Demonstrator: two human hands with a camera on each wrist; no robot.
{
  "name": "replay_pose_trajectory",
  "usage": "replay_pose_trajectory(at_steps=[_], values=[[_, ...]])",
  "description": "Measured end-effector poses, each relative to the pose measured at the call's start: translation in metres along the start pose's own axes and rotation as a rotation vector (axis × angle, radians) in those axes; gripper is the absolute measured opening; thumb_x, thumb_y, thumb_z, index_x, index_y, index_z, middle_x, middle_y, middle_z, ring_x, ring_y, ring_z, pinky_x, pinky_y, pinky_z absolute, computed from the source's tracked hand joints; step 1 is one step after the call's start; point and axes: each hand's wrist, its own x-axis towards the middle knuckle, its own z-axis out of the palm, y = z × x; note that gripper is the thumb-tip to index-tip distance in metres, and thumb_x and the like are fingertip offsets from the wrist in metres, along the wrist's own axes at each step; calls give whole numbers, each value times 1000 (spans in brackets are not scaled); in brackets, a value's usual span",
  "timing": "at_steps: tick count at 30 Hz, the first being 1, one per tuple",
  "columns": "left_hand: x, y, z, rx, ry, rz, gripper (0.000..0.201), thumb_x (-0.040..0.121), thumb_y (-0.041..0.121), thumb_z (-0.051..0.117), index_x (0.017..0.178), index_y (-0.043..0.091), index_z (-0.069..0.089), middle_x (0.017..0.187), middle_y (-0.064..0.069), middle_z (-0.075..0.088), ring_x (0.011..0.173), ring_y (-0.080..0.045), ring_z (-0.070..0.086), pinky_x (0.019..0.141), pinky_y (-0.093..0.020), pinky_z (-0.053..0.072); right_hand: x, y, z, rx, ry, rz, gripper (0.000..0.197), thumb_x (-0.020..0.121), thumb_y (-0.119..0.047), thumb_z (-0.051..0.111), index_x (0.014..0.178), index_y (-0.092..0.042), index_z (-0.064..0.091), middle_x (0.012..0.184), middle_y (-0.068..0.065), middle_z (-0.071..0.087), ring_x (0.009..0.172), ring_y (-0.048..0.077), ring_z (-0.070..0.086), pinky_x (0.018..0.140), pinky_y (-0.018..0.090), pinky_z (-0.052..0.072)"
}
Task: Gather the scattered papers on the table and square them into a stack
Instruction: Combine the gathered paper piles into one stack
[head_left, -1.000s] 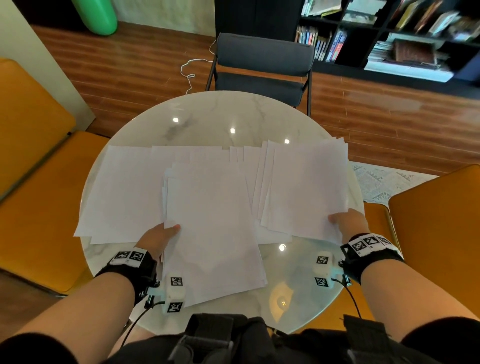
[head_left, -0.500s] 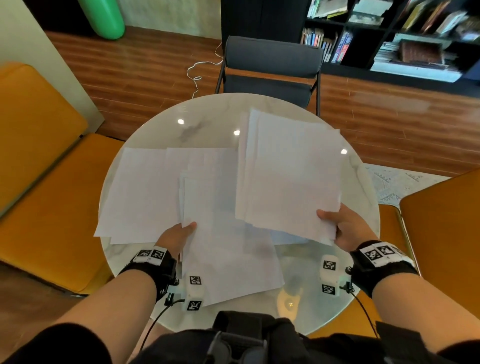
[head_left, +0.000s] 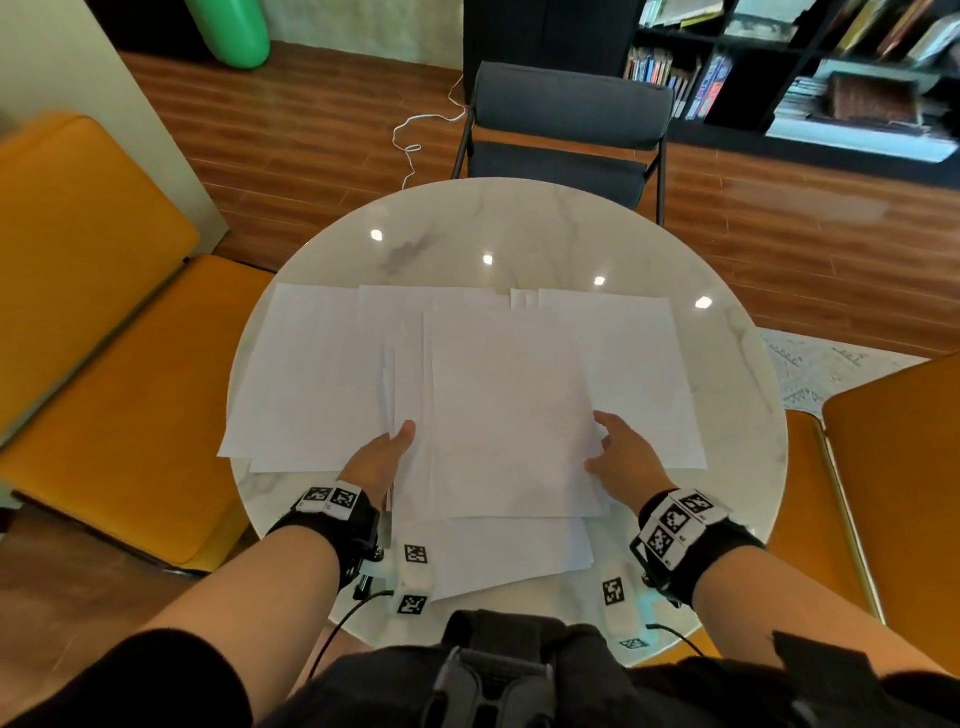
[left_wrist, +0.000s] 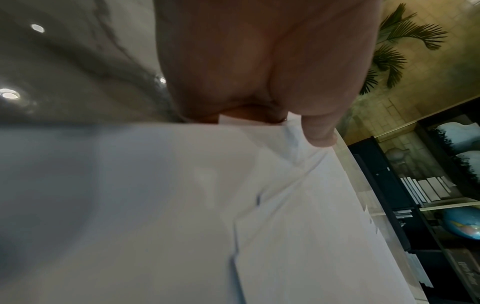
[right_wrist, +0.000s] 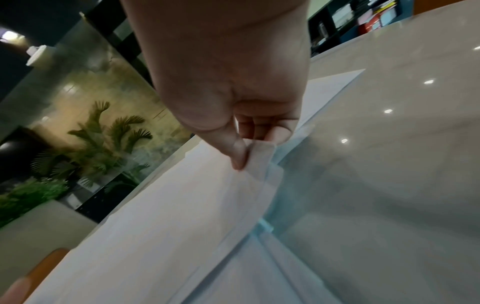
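While both hands held the middle pile (head_left: 506, 415), we read the coming move off one relation: which loose sheets lay to which side of that pile. Our left hand (head_left: 382, 460) sat at the pile's left edge, thumb on top and fingers tucked under, pinching several sheets. Our right hand (head_left: 621, 457) sat at the pile's right edge, and the right wrist view showed thumb and fingertips (right_wrist: 281, 134) pinching a few sheet edges between them.

The pile lay with its long axis running away from us, toward the dark chair (head_left: 566, 135). It rested near the middle of the table (head_left: 519, 228). Left of the pile, a spread of left sheets (head_left: 306, 374) fanned out toward the table's rim, touching and partly under the pile. Right of it, the right sheets (head_left: 644, 374) lay flat, also overlapped by the pile. One skewed sheet (head_left: 509, 556) stuck out from the pile's near edge, turned slightly off its axis.

We judged the left hand nearer the left sheets and the right hand nearer the right sheets. Either side could be drawn inward toward the pile. We could not tell how many sheets each hand held.
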Motion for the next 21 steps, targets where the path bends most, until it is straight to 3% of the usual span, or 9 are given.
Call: replay_pose_trajectory(at_steps=[4,7,9,11,13,15,19,21], values=[[-2,-3,-1,10,4,44,79,81,58,61,141,11,40,141,-10,50,125,-33,51,108,-47,40,-11,-9,14,-21,-87,-90,64,81,-13,69,140,-21,44,94,0,57,86,15,56,77,22,41],[-7,-1,-2,-23,-50,44,53,85,31,68,131,10,52,131,-16,60,116,-36,57,104,-51,43,-14,-8,8,-78,83,-69,57,84,-31,68,136,-21,49,120,8,52,109,22,55,92,32,45],[-13,2,-4,8,-60,55,47,88,21,64,131,7,50,129,-16,59,117,-37,57,104,-51,43,-6,-1,-5,-189,251,54,61,84,-44,64,138,-22,46,136,13,44,124,32,47,102,43,41],[-22,5,-10,29,-47,76,46,90,20,61,132,9,49,128,-14,60,117,-35,56,104,-49,43,2,9,-21,-192,324,231,70,84,-53,59,143,-22,39,147,15,34,132,37,37,107,51,34],[-31,7,-19,-1,-28,86,45,91,18,60,133,10,48,127,-13,60,113,-32,57,100,-44,44,11,20,-35,-138,320,354,76,85,-55,56,147,-20,29,152,17,25,136,39,28,111,53,26],[-41,7,-31,-34,6,101,42,92,15,58,132,9,49,125,-14,60,105,-29,57,90,-38,44,21,28,-43,-153,292,402,79,85,-55,54,148,-18,26,151,19,25,136,39,27,111,52,24],[-59,3,-56,-121,92,71,38,92,13,57,130,12,50,122,-12,58,78,-21,54,65,-35,40,25,24,-37,-259,235,379,78,82,-55,57,146,-20,28,151,16,23,136,38,24,110,53,26],[-62,-3,-65,-123,132,39,41,92,11,57,133,9,48,125,-15,56,78,-23,52,69,-38,36,23,17,-27,-291,213,332,80,80,-53,61,146,-23,28,153,13,20,139,37,21,111,53,26]])
